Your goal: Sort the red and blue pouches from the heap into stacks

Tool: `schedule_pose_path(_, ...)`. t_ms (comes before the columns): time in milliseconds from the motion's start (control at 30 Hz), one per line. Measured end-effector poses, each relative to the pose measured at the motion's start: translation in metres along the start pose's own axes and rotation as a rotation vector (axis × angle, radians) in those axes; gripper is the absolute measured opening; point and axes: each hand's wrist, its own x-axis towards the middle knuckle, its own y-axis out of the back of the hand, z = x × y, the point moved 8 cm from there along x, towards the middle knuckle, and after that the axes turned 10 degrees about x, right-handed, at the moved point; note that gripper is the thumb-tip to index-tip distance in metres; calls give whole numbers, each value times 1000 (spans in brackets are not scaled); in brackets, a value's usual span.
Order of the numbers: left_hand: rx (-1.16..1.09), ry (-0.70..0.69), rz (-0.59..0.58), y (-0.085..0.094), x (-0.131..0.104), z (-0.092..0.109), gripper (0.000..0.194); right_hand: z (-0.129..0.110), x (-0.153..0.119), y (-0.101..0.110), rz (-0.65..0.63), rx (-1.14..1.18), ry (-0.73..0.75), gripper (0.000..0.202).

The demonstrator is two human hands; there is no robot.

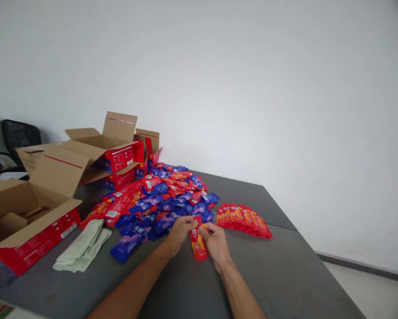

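Observation:
Between my two hands is a red sachet (199,249) with orange fruit printed on it, held upright just above the dark table. My left hand (179,232) pinches its upper left edge between thumb and fingers. On its right side, my right hand (215,241) grips the same sachet, with the thumb across the front. Just beyond lies a big mixed pile of red and blue sachets (172,199). A blue sachet (125,248) sits at the pile's near edge. To the right, several red sachets (241,217) overlap in a neat fanned row.
An open red carton (42,241) stands at the left, with more open cartons (119,157) stacked behind it. A folded pale green cloth (82,248) lies beside the near carton. The table's right edge runs beyond the fanned row. Black chairs (21,135) stand at far left.

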Motion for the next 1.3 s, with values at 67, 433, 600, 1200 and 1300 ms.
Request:
schedule_pose_path(67,-17,6,5,-2,-1,1,34,3,0,0,9,48,-20,32)
schedule_pose_path(433,387,-148,115,5,0,18,37,5,-1,6,-3,111,-34,38)
schedule_pose_path(600,356,-145,102,1,-2,16,34,8,4,16,105,57,-8,35)
schedule_pose_path(1200,97,2,47,-4,-1,-4,33,3,8,30,150,101,12,44)
schedule_pose_path(1300,91,55,-89,-11,-3,-10,38,1,7,35,181,108,24,45)
